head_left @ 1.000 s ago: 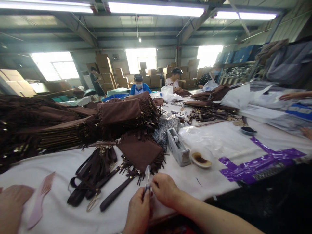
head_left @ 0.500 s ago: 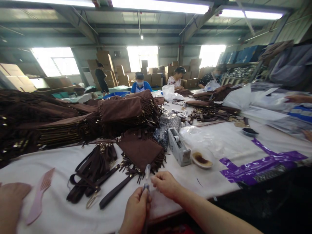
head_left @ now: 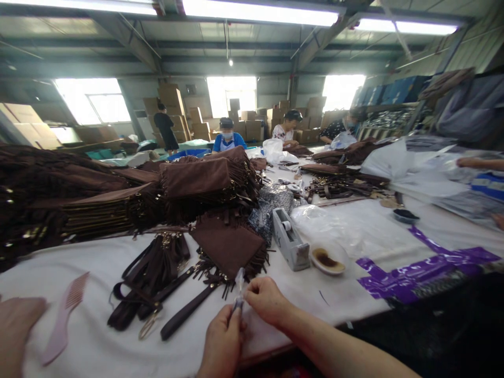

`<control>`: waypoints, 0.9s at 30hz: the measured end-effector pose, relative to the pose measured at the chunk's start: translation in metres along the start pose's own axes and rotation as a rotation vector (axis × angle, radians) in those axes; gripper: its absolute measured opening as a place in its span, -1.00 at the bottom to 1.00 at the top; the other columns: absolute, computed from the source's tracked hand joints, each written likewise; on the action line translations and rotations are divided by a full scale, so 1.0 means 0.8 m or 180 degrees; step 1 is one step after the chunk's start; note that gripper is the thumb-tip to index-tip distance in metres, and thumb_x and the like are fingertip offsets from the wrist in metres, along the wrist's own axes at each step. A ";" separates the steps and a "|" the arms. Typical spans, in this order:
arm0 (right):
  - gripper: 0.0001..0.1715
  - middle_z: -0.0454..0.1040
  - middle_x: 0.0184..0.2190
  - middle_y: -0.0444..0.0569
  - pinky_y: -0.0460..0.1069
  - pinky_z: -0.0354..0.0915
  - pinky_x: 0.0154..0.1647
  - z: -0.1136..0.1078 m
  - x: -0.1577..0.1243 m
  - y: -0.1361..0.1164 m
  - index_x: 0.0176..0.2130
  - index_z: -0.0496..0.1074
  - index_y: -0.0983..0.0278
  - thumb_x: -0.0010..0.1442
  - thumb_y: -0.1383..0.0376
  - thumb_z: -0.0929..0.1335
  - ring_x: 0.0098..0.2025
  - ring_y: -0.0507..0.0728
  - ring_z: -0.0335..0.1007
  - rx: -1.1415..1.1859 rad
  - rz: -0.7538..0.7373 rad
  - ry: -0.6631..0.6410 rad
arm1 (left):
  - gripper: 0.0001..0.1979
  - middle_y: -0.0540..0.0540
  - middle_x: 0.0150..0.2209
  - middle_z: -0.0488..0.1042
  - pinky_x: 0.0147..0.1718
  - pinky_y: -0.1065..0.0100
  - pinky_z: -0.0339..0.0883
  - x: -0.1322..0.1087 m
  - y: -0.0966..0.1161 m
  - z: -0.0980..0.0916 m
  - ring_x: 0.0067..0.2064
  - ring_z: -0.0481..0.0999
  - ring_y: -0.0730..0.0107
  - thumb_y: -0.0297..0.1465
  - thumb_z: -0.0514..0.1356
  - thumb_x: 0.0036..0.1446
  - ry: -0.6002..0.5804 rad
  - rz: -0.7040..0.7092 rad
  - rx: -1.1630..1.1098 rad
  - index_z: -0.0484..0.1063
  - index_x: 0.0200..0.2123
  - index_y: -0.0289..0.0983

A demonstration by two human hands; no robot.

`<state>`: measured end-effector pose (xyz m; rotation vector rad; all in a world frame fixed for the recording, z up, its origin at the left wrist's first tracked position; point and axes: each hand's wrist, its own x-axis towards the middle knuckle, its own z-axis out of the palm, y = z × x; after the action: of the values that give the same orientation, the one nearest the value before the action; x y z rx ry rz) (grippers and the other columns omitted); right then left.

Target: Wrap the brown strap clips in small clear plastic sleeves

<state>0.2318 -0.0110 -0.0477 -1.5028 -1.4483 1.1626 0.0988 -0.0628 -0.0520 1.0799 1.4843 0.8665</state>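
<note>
Near the table's front edge, my left hand [head_left: 223, 338] is closed around a narrow piece wrapped in clear plastic; most of it is hidden in the fist. The clear plastic wrap [head_left: 240, 278] sticks up above my thumb. My right hand [head_left: 266, 300] pinches at the side of this plastic, thumb and fingers together. Just beyond both hands lies a brown fringed pouch [head_left: 228, 244]. To the left rest a loose brown wrist strap [head_left: 187, 312] and a bundle of brown straps [head_left: 153, 273] with metal clasps.
A grey tape dispenser [head_left: 290, 241] and a small dish with brown liquid [head_left: 327, 261] stand to the right. Purple tape [head_left: 425, 268] covers the table edge. Stacked brown pouches [head_left: 195, 181] rise behind. At left lie a pink comb [head_left: 65, 320] and another person's blurred limb [head_left: 18, 328]. Co-workers sit opposite.
My right hand has come in against the plastic at the left hand, its fingers now pinching there. The plastic tip looks more bunched. At the far right a co-worker's hand has shifted slightly.
</note>
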 end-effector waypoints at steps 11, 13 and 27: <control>-0.83 0.18 -0.77 -0.26 -0.17 -0.23 -0.74 -0.009 0.006 -0.013 -0.59 0.28 0.30 -0.02 0.34 0.34 -0.77 -0.11 -0.09 0.1722 0.1505 -0.1281 | -0.72 0.17 -0.55 0.24 -0.69 0.63 -0.04 -0.002 0.012 -0.011 -0.67 0.06 0.79 -0.34 0.34 -0.02 -0.0835 -0.1123 -0.2959 0.29 -0.35 -0.32; -0.79 0.18 -0.75 -0.26 -0.18 -0.25 -0.75 -0.005 0.007 -0.009 -0.55 0.32 0.32 0.04 0.28 0.35 -0.77 -0.12 -0.13 0.1965 0.1709 -0.1512 | -0.78 0.21 -0.58 0.16 -0.70 0.66 -0.08 -0.003 0.014 -0.011 -0.69 0.03 0.83 -0.41 0.30 0.04 -0.1082 -0.1419 -0.3491 0.28 -0.35 -0.33; -0.59 0.30 -0.69 -0.20 -0.12 0.01 -0.59 0.006 -0.015 0.004 -0.47 0.37 0.33 -0.07 0.04 0.44 -0.67 -0.06 0.08 0.2994 0.1079 -0.0735 | -0.45 0.19 -0.69 0.07 -0.70 0.46 0.06 -0.007 0.018 0.030 -0.72 0.01 0.61 0.18 -0.03 0.04 -0.1231 -0.0961 -0.1517 0.22 -0.45 -0.22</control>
<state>0.2285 -0.0234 -0.0510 -0.9549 -0.5774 1.9113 0.1250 -0.0638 -0.0414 0.6045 1.0120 0.6995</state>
